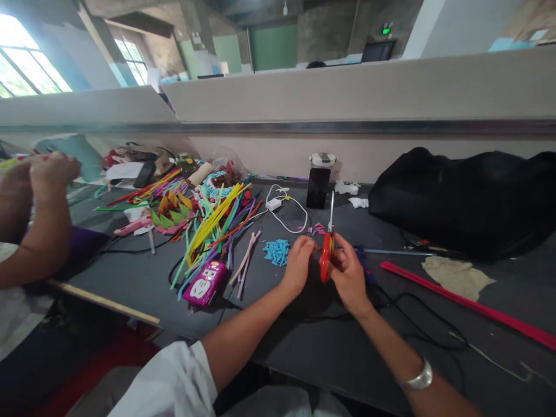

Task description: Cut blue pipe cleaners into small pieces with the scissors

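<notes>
Gripping red-handled scissors (325, 264), right hand (351, 279) sat just right of left hand (299, 266), whose grip couldn't be told; blue pieces (277, 252) lay left, red strips (456, 297) right.

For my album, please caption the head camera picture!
Right hand holding red-handled scissors, left hand beside a pile of blue pieces.
</notes>
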Demonstrator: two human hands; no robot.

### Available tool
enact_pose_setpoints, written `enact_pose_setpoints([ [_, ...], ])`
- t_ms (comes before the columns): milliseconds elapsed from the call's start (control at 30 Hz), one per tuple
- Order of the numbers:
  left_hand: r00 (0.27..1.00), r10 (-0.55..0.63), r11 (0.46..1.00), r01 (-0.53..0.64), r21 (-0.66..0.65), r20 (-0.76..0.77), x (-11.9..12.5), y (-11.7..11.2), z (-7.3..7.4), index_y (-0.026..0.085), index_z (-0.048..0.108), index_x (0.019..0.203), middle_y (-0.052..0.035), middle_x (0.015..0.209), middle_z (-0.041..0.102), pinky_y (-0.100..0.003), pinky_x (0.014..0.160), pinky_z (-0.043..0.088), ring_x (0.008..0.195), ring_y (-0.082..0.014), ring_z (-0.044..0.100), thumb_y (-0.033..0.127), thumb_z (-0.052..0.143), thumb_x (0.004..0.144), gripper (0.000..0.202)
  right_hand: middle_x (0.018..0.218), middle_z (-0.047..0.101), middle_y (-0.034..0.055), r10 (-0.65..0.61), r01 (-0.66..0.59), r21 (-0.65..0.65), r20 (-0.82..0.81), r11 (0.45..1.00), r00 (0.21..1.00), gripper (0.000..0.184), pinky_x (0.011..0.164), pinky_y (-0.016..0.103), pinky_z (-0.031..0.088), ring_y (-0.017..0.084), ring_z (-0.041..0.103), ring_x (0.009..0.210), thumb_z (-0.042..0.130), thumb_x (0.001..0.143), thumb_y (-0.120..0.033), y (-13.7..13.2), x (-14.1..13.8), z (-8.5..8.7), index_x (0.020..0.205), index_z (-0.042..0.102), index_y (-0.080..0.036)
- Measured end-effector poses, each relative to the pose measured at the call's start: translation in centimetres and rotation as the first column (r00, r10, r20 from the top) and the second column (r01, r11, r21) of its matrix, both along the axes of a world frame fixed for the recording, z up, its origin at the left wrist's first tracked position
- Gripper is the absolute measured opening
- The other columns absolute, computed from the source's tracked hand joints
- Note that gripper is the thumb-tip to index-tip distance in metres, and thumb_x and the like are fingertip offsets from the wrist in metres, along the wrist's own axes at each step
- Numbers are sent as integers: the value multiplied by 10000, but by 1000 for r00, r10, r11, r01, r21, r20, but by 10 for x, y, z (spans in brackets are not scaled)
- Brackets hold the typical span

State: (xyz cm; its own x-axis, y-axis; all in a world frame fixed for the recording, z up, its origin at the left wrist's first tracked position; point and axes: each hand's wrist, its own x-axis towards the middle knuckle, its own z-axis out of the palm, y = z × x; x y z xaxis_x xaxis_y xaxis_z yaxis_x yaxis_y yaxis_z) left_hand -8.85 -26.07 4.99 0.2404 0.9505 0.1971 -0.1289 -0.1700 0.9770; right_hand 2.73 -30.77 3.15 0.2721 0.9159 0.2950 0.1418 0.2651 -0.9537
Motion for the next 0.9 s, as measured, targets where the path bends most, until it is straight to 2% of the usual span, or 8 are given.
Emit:
enact_pose_setpoints([
  [67, 989, -14, 988, 36, -147, 150, 3, 3, -1, 191, 578, 964, -18, 883, 584, -263, 771, 424, 805, -144, 530, 442, 487, 873, 282, 1085, 668, 124, 63, -63, 13, -32, 998, 997, 679, 774, 374, 552, 219, 662, 898, 620, 816, -420, -2, -3, 0, 1391, 342, -189],
  [100, 968, -77, 968, 130, -215, 237, 3, 4, 0, 201, 572, 1065, -23, 916, 603, -270, 779, 433, 819, -150, 554, 485, 493, 868, 355, 1092, 667, 126, 92, -92, 18, -28, 996, 995, 683, 782, 375, 552, 221, 662, 912, 627, 812, -433, -3, -4, 1, 1384, 344, -191],
  [200, 821, -294, 799, 492, -345, 489, 3, 3, 2, 192, 532, 1245, -53, 846, 650, -307, 742, 461, 761, -185, 621, 616, 419, 861, 584, 1081, 676, 102, 119, -120, 10, 64, 993, 991, 669, 811, 369, 547, 215, 660, 946, 662, 790, -424, -7, -8, 2, 1361, 392, -202],
  [267, 731, -338, 694, 619, -368, 593, 1, 2, 4, 171, 534, 1268, -62, 789, 663, -317, 714, 471, 721, -199, 642, 619, 396, 866, 618, 1070, 684, 80, 81, -81, -7, 189, 997, 979, 611, 796, 350, 550, 204, 665, 934, 658, 800, -407, -10, -9, 3, 1341, 449, -214],
  [433, 681, -276, 675, 640, -368, 678, -2, 3, 3, 130, 603, 1205, -74, 840, 688, -283, 711, 472, 739, -180, 647, 534, 430, 877, 549, 1134, 674, 90, -60, -1, 109, 553, 994, 831, 348, 899, 378, 509, 221, 633, 1042, 480, 924, -386, -16, -13, 8, 1185, 628, -210],
  [533, 665, -274, 649, 661, -376, 695, -2, 3, 4, 126, 616, 1190, -80, 852, 694, -301, 739, 477, 774, -196, 651, 535, 427, 873, 551, 1128, 666, 106, -147, 32, 188, 640, 982, 754, 362, 957, 401, 479, 228, 605, 1084, 438, 946, -363, -19, -17, 11, 1212, 623, -202],
  [667, 678, -222, 666, 630, -399, 701, -2, 3, 6, 116, 623, 1160, -93, 871, 690, -319, 772, 482, 841, -221, 652, 530, 416, 865, 549, 1123, 617, 115, -288, 113, 289, 686, 951, 668, 365, 953, 451, 470, 255, 561, 1096, 534, 895, -382, -22, -17, 18, 1219, 635, -247],
  [900, 701, -206, 587, 647, -487, 683, 0, 1, 1, 124, 624, 1122, -87, 882, 679, -288, 737, 480, 832, -204, 651, 512, 438, 848, 509, 975, 681, 41, -187, 10, 298, 570, 954, 800, 228, 921, 397, 486, 194, 609, 971, 560, 892, -315, -19, -16, 16, 1073, 695, -285],
])
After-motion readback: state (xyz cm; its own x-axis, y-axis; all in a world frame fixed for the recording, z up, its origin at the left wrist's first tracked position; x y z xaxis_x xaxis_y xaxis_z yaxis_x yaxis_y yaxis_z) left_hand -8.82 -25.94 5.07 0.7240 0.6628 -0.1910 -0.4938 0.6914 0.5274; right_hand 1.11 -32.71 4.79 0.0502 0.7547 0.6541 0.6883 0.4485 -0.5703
